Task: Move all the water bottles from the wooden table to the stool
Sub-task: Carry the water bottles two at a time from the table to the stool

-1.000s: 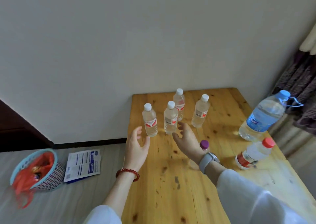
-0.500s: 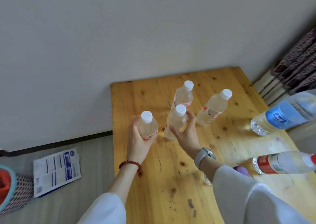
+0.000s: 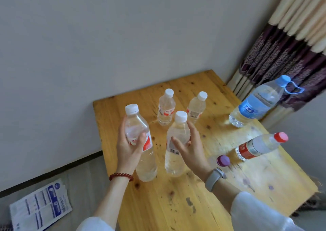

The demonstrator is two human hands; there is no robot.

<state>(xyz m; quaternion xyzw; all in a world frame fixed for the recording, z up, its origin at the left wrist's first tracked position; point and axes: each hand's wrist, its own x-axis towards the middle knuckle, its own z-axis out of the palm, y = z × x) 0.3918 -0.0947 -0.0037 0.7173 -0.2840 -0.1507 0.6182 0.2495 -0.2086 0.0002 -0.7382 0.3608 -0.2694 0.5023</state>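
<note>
Left hand (image 3: 129,147): wrapped around left bottle (image 3: 141,142) — red-white label, text unreadable
Right hand (image 3: 189,147): gripping right bottle (image 3: 176,142) — barcode showing
Tabletop (image 3: 176,204): wooden

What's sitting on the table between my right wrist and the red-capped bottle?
A small purple-capped bottle stands there, just beyond the right hand's wrist and nearer than the red-capped bottle. The head view shows it.

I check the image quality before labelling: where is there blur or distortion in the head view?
Head view: right side smeared, blue-capped bottle and red-capped bottle soft; bottles in the left hand and right hand sharper; wide-angle bends the curtain.
</note>
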